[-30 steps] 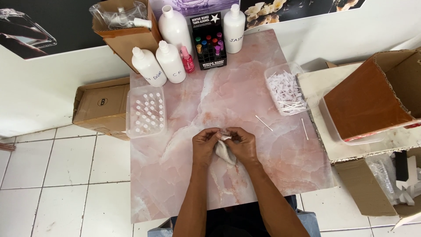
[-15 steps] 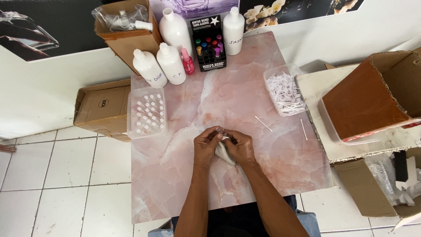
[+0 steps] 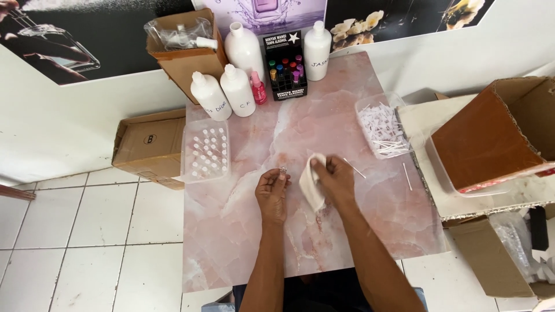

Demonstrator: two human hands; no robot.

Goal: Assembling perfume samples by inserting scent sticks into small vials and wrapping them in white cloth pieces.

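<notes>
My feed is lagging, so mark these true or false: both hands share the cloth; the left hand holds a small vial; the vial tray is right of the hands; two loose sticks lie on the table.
1. Both hands share the cloth: false. Only the right hand holds it.
2. The left hand holds a small vial: true.
3. The vial tray is right of the hands: false, it is to their left.
4. Two loose sticks lie on the table: true.

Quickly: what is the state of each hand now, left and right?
Left hand: closed, pinching a small clear vial at its fingertips.
Right hand: closed, holding a white cloth.
</notes>
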